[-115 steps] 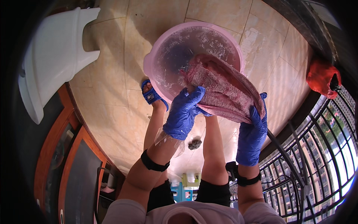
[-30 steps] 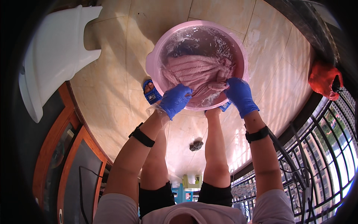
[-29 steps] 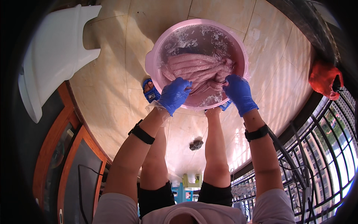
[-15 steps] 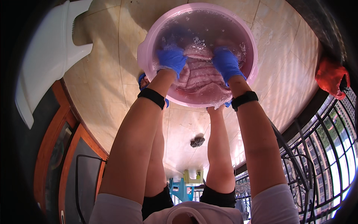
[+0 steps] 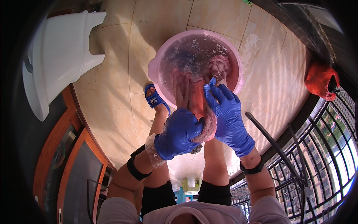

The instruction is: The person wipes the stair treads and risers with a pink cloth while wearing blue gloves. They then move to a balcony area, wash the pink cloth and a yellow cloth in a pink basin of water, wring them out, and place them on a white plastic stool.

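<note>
A soaked pink cloth (image 5: 182,89) hangs from my hands into a pink basin (image 5: 153,67) of cloudy, bubbly water. My left hand (image 5: 181,130), in a blue glove with a clear cuff at the wrist, is closed around a raised part of the cloth, just in front of the near rim. Beside it, my blue-gloved right hand (image 5: 229,115) has its fingers stretched out and slightly apart, pointing toward the basin. Its palm side is against the edge of the cloth. Another bunched part of the cloth lies in the water at the right.
A white plastic stool (image 5: 56,59) lies on its side at the left, by wooden-framed doors (image 5: 67,149). A blue slipper (image 5: 156,99) on my foot is close to the basin. At the right are a red bag (image 5: 322,81), a dark metal bar (image 5: 274,140) and a railing (image 5: 328,138).
Both hands have come up out of the water and nearer to me, lifting part of the cloth over the near rim. The right hand's fingers now show stretched out.
</note>
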`<action>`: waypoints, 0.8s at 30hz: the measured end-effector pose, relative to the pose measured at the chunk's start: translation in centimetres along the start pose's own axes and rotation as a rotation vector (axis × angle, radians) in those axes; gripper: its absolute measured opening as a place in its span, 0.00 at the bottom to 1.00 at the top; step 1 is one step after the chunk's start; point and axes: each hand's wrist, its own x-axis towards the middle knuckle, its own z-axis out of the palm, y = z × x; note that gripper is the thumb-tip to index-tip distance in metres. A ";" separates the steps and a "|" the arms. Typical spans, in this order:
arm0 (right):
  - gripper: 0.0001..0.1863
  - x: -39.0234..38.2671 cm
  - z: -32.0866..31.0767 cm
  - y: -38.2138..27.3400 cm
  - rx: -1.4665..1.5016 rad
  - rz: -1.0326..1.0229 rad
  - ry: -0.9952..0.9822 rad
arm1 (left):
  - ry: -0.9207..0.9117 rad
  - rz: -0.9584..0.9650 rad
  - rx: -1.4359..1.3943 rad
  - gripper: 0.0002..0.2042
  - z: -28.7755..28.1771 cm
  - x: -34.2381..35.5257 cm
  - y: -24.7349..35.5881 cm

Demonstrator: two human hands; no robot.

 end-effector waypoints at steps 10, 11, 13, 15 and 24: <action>0.13 0.8 6.3 5.6 -0.192 0.293 0.177 | -0.060 -0.482 0.367 0.22 3.5 -2.9 -7.9; 0.12 1.0 6.9 5.8 -0.231 0.283 0.124 | -0.105 -0.536 0.395 0.28 4.2 -3.4 -8.7; 0.09 1.3 9.8 7.0 -0.311 0.260 0.016 | -0.138 -0.635 0.415 0.36 6.1 -4.9 -9.9; 0.07 1.9 13.1 9.2 -0.358 0.148 0.022 | -0.117 -0.715 0.408 0.44 8.2 -6.4 -10.6; 0.11 3.5 18.1 14.9 -0.397 0.372 -0.290 | 0.015 -1.448 -1.422 0.53 9.0 -2.1 -9.9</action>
